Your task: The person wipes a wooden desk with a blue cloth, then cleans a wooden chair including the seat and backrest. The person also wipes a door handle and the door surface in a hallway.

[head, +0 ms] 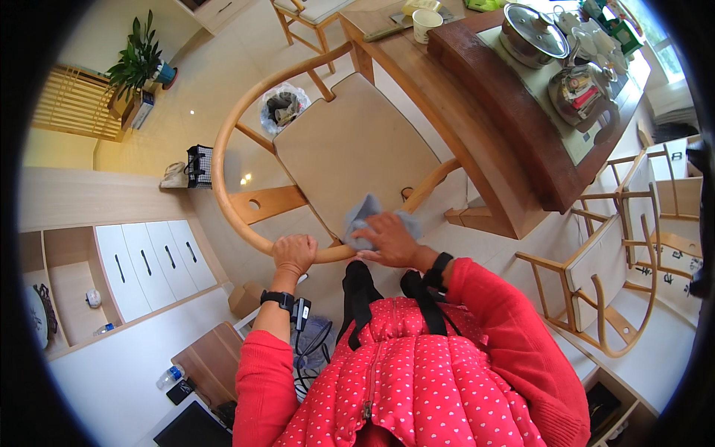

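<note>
Before me stands a wooden armchair with a curved rail (220, 162) and a beige padded seat (357, 134). My left hand (295, 254) is closed around the rail, left of the middle of the picture. Under my right hand (388, 240) is a grey-blue cloth (366, 215), pressed on the rail a little farther right. Part of the cloth sticks up past my fingers over the seat's edge; the palm side is hidden.
A wooden tea table (447, 112) bears a lidded pot (533, 39), a glass teapot (581, 92) and a paper cup (426, 25). A lined waste bin (284, 109) stands behind the chair. More chairs (597, 268) are at right, a cabinet (156, 262) at left.
</note>
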A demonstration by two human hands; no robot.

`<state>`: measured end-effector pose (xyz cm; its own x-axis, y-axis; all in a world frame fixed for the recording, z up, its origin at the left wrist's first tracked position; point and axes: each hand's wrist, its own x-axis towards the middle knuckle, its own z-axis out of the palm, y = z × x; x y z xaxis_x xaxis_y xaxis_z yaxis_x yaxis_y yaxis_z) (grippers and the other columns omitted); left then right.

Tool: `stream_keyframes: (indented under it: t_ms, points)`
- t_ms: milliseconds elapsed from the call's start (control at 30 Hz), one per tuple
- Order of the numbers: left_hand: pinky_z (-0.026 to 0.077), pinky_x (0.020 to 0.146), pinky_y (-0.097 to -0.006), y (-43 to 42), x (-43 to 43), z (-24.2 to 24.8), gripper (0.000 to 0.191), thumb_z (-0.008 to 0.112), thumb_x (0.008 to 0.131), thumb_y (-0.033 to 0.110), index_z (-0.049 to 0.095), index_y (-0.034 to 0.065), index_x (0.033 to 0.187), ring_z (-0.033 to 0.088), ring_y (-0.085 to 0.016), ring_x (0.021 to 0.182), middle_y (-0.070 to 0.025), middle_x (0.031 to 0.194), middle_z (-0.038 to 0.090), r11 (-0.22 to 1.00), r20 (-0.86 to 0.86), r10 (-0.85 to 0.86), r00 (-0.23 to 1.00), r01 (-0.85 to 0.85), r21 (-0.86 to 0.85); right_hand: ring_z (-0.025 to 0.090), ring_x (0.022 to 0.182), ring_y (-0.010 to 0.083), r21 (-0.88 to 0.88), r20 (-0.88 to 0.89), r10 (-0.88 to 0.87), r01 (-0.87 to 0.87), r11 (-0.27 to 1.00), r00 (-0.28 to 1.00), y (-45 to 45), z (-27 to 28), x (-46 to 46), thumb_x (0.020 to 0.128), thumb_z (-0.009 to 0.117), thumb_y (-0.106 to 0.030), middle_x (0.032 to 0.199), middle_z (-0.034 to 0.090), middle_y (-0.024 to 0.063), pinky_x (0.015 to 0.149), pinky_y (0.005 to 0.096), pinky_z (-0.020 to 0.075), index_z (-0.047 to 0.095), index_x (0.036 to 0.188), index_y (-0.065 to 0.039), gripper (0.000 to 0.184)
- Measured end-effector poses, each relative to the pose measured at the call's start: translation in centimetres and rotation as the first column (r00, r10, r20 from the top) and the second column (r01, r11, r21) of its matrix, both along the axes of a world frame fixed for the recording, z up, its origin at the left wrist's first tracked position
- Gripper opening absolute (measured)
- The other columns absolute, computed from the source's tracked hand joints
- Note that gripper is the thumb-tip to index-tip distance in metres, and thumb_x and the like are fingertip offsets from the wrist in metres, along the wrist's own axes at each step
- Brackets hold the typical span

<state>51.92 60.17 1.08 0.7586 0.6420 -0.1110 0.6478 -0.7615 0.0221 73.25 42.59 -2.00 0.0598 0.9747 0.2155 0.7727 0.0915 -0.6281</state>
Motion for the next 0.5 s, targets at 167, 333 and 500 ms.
stream_keyframes:
  t_ms: [167,333,500]
  points:
    - [0.052,0.062,-0.0460,0.1,0.6,0.3,0.039,0.047,0.088,0.031,0.072,0.0086,0.067,0.065,-0.036,0.062,-0.0173,0.070,0.067,0.998,-0.148,0.036,0.988,-0.042,-0.037,0.054,0.108,0.0253,0.116,-0.038,-0.001,0.005,0.993,0.999,0.7,-0.7,-0.9,0.093,0.053,-0.028,0.106,0.061,0.0062,0.097,0.0419,0.0363,0.063,0.109,-0.020,0.020]
    - [0.053,0.062,-0.0463,0.0,1.0,1.0,0.041,0.047,0.088,0.032,0.071,0.0072,0.065,0.065,-0.037,0.061,-0.0180,0.069,0.067,0.996,-0.147,0.045,0.988,-0.055,-0.063,0.057,0.101,0.0239,-0.041,0.145,-0.109,0.116,0.992,0.983,0.2,-2.6,6.9,0.090,0.053,-0.023,0.094,0.064,0.0024,0.092,0.0433,0.0391,0.067,0.096,-0.018,0.017]
    - [0.053,0.059,-0.0462,-0.1,1.0,1.1,0.043,0.048,0.088,0.031,0.071,0.0056,0.063,0.064,-0.037,0.059,-0.0187,0.066,0.066,0.997,-0.118,0.053,0.992,-0.058,-0.046,0.053,0.108,0.0277,-0.025,0.269,-0.563,0.590,0.807,0.781,0.1,-5.2,13.2,0.086,0.058,-0.027,0.107,0.060,0.0069,0.094,0.0451,0.0402,0.064,0.105,-0.017,0.022]
